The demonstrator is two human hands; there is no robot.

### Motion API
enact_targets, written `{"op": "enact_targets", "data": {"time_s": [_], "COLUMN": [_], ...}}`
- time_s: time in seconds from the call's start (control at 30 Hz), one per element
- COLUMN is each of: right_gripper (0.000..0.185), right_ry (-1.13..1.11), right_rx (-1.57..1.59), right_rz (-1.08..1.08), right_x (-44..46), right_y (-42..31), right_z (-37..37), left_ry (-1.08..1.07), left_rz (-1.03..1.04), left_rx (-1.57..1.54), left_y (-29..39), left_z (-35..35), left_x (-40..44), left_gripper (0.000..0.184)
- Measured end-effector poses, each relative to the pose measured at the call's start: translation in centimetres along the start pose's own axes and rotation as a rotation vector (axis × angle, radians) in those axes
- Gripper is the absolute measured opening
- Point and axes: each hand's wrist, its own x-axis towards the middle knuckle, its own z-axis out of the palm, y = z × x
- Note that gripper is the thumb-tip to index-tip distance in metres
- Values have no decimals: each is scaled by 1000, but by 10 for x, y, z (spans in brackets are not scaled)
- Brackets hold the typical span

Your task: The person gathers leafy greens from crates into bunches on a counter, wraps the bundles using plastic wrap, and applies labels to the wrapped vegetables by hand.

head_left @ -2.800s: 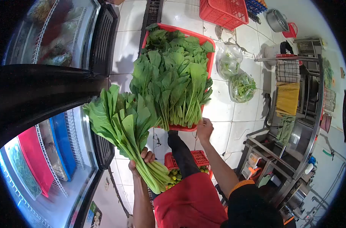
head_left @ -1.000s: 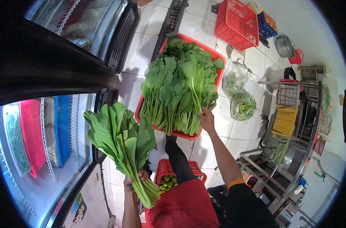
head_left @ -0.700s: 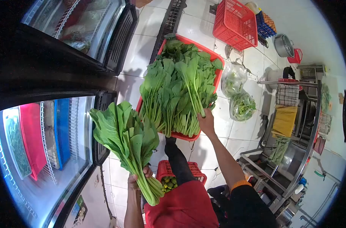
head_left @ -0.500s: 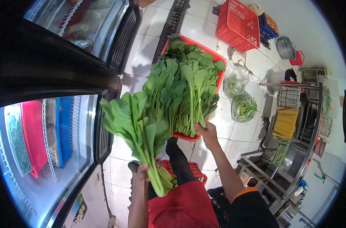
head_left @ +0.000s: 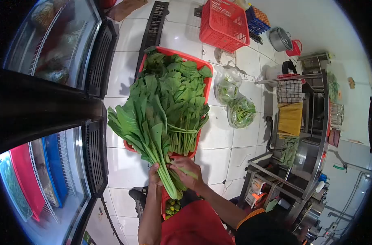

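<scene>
My left hand is closed around the stems of a large bunch of leafy greens, its leaves pointing up and away from me over the near left corner of a red plastic crate. Close beside it, my right hand is closed on pale green stems, right against the stem end of the bunch. Its fingertips are partly hidden. More leafy greens fill the crate, their stems toward me.
Two clear plastic bags of greens lie right of the crate. An empty-looking red crate and egg trays stand farther back. Glass-door fridges line the left; a metal rack with cloths is right. Below me, a red basket holds small green fruits.
My right hand has come from the greens in the crate toward my left hand, bringing stems to the bunch. The bunch is now more upright, and the view has shifted.
</scene>
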Motion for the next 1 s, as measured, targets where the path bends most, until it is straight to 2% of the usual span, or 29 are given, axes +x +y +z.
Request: {"op": "enact_targets", "data": {"time_s": [0.07,0.1,0.17,0.2,0.23,0.27,0.3,0.33,0.37,0.43,0.57,0.63,0.67,0.73,0.77,0.83,0.87,0.9,0.97,1.0], "right_gripper": [13,13,8,5,10,5,8,14,14,21,35,45,45,56,56,65,63,63,53,45], "right_ry": [138,144,298,501,504,584,657,705,711,734,139,-19,-23,13,13,-182,-282,-283,-469,-488], "right_rx": [-13,-13,-117,-137,-436,-478,-148,-240,-240,-354,103,-243,-226,-588,-577,547,531,534,244,63], "right_rz": [-56,-57,-62,-17,-93,-193,35,261,265,411,666,238,241,67,73,850,923,921,624,479], "right_x": [-9,-5,8,24,50,84,113,140,134,121,57,45,46,50,54,61,62,57,43,41], "right_y": [-8,-12,-11,8,25,43,71,83,115,193,164,153,151,149,147,134,128,125,121,124], "right_z": [-5,-14,-44,-58,-94,-123,-143,-162,-176,-183,-100,-52,-35,-13,-9,-7,-5,1,13,18], "left_ry": [69,2,-133,-81,-127,-119,-112,-139,-141,-91,-118,-165,-139,-108,-117,-147,-151,-152,-122,-123], "left_rz": [53,72,106,107,84,83,83,74,68,103,82,83,85,81,73,87,81,67,60,65], "left_rx": [15,-23,-98,-86,-67,-50,-35,-63,-60,-32,-91,-75,-59,-73,-54,-21,-6,-17,-50,-52], "left_y": [0,3,9,12,14,15,16,15,11,9,5,5,7,10,12,17,17,16,15,16], "left_z": [4,10,23,28,24,25,27,22,21,19,0,-6,-4,0,-2,2,-1,-9,-8,-2], "left_x": [7,10,14,11,11,9,7,6,3,-1,-3,-2,-4,-7,-7,-8,-9,-9,-10,-10], "left_gripper": [64,64,62,65,68,69,71,71,71,72,73,75,76,76,75,72,72,72,68,68]}}
